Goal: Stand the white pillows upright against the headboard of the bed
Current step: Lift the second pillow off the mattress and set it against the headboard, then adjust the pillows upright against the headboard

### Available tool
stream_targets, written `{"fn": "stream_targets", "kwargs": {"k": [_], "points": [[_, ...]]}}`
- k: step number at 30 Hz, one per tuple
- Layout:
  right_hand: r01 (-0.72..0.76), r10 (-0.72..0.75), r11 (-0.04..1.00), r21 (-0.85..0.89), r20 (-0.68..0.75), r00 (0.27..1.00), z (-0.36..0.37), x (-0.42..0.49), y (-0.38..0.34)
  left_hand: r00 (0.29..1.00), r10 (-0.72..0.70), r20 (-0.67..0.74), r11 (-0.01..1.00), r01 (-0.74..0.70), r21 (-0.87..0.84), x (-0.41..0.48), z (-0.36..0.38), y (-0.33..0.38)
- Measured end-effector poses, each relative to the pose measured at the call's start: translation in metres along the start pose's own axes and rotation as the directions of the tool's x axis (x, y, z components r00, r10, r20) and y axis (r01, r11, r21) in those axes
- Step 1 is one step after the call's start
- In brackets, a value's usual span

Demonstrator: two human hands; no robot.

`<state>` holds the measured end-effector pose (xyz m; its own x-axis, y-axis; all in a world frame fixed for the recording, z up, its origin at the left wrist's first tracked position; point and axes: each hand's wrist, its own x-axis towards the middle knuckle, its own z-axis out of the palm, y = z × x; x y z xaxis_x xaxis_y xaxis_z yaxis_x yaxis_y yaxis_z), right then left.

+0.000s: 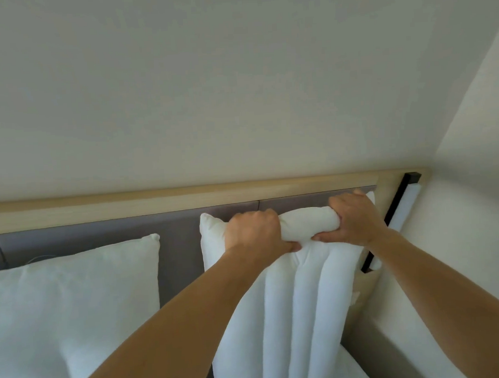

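Observation:
A white pillow (300,301) stands upright on the right against the grey padded headboard (179,250). Its top edge is bunched, and long folds run down its front. My left hand (255,232) grips the top edge left of the middle. My right hand (355,219) grips the same edge further right. A second white pillow (72,299) leans against the headboard on the left, apart from the first.
A light wooden rail (156,203) caps the headboard below a plain wall. A black bar lamp (394,218) runs down the right wooden post. The side wall (461,235) closes in at the right, beside a grey bed frame edge (395,351).

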<state>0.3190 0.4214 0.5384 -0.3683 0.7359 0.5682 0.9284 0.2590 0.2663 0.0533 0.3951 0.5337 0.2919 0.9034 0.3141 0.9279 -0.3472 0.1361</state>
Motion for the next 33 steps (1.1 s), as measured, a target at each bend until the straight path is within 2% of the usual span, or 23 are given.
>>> {"fn": "stream_targets", "kwargs": {"k": [4,9,13,17,19,23,28,33], "points": [[-0.072,0.070,0.997,0.018,0.084,0.994,0.032,-0.008,0.005,0.990,0.049,-0.131,0.996,-0.039,0.074,0.003,0.027,0.002],[-0.141,0.124,0.986,0.090,0.173,0.977,0.033,-0.012,0.009,0.947,0.151,-0.283,0.980,-0.106,0.169,0.000,0.034,0.006],[-0.151,0.115,0.979,0.135,0.243,0.963,0.024,-0.013,0.006,0.935,0.213,-0.283,0.967,-0.159,0.200,-0.007,0.032,-0.003],[-0.138,0.105,0.975,0.177,0.181,0.978,0.003,-0.012,-0.015,0.913,0.275,-0.302,0.950,-0.210,0.231,-0.027,0.013,-0.033],[-0.081,0.058,0.968,0.236,0.100,0.993,-0.012,-0.006,-0.042,0.914,0.247,-0.322,0.955,-0.175,0.238,-0.044,-0.002,-0.057],[0.094,-0.083,0.937,0.337,-0.046,0.995,-0.037,0.016,-0.130,0.930,0.089,-0.356,0.978,-0.014,0.209,-0.099,-0.036,-0.119],[0.309,-0.285,0.864,0.398,-0.120,0.951,-0.054,0.049,-0.258,0.930,-0.068,-0.361,0.961,0.158,0.228,-0.179,-0.080,-0.208],[0.381,-0.368,0.802,0.460,-0.123,0.922,-0.066,0.080,-0.370,0.916,-0.162,-0.368,0.937,0.259,0.233,-0.238,-0.105,-0.290]]}}
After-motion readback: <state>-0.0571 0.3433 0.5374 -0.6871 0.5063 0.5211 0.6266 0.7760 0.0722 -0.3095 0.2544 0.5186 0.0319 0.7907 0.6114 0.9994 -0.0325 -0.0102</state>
